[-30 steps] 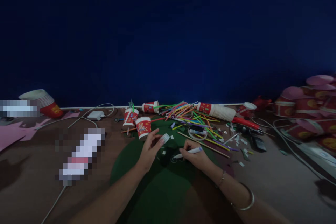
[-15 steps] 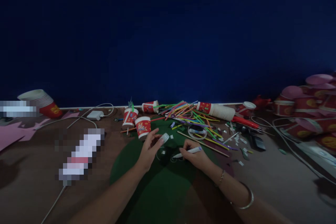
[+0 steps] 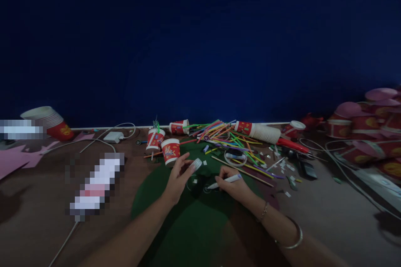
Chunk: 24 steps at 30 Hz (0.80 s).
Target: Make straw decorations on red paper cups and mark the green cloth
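Observation:
My right hand (image 3: pixel 231 183) is closed in a writing grip around a white marker (image 3: pixel 224 180) with a bluish end. The marker's tip points left, at or just above a small white ring (image 3: pixel 207 189) on a dark round patch. That patch lies on a green mat-like surface (image 3: pixel 156 194). My left hand (image 3: pixel 178 179) pinches a small white sheet (image 3: pixel 196 163), perhaps of sticky pads, between thumb and fingers. Below it, a small white square (image 3: pixel 195 181) lies inside another pale ring. A red paper cup (image 3: pixel 171 150) stands just behind my left hand.
Coloured pipe cleaners or straws (image 3: pixel 219 133) lie heaped behind the hands. A stack of paper cups (image 3: pixel 265 133) lies on its side near the wall. White scraps (image 3: pixel 287 194) are scattered right. Cables and a blurred-out device (image 3: pixel 95 185) occupy the left; decorated red cups (image 3: pixel 369 121) crowd the right.
Almost nothing differs. The marker and my right hand have shifted very slightly, while my left hand keeps the white sheet in the same place.

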Each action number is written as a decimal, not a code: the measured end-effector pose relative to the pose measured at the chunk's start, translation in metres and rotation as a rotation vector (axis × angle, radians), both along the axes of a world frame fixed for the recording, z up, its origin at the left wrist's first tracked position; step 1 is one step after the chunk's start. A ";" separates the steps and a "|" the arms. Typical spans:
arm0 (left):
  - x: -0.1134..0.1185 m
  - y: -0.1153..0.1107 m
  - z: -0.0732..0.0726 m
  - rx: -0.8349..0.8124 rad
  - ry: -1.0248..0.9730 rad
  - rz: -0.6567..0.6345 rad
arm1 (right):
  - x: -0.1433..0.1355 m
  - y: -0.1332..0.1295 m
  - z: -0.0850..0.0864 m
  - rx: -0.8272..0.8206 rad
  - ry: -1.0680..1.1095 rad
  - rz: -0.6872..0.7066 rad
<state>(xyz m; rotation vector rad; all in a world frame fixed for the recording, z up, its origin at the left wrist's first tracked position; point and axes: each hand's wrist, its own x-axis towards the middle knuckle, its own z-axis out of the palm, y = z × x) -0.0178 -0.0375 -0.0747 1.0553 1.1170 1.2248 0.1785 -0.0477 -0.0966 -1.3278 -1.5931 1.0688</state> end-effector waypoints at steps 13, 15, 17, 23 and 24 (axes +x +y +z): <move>0.000 0.000 0.000 0.009 0.018 0.017 | 0.001 0.002 -0.003 0.022 -0.021 -0.031; 0.000 0.000 0.001 0.007 0.022 0.014 | 0.001 0.002 -0.002 0.033 -0.019 -0.037; 0.000 0.000 0.001 0.002 0.020 0.007 | 0.000 0.002 -0.001 0.044 -0.021 -0.042; -0.001 0.001 -0.001 0.005 0.000 0.016 | 0.000 0.001 0.000 0.021 -0.007 -0.044; -0.001 0.001 -0.002 0.005 0.002 0.014 | 0.000 0.001 0.000 0.019 -0.004 -0.039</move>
